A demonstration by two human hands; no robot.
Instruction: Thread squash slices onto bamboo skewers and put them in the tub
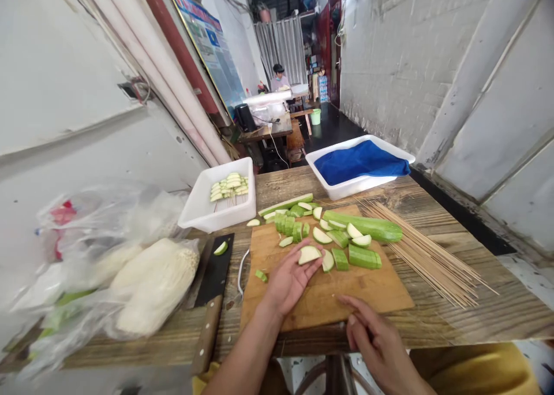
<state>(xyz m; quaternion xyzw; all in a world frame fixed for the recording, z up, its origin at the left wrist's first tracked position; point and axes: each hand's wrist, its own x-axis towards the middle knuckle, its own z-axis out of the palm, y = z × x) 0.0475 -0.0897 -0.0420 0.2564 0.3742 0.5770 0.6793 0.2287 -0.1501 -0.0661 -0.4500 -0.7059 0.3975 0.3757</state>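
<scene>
My left hand lies on the wooden cutting board, thumb and fingertips closed on a pale zucchini slice. Closer to me, at the board's front edge, my right hand has its fingers drawn together in a pinch; what they hold is too thin to make out. Several cut zucchini pieces are scattered over the board's far half. A long uncut zucchini piece lies behind them.
Loose bamboo skewers fan out right of the board. A cleaver lies to its left, beside bagged enoki mushrooms. One white tray holds skewered slices. Another white tray holds a blue cloth. A person sits far back.
</scene>
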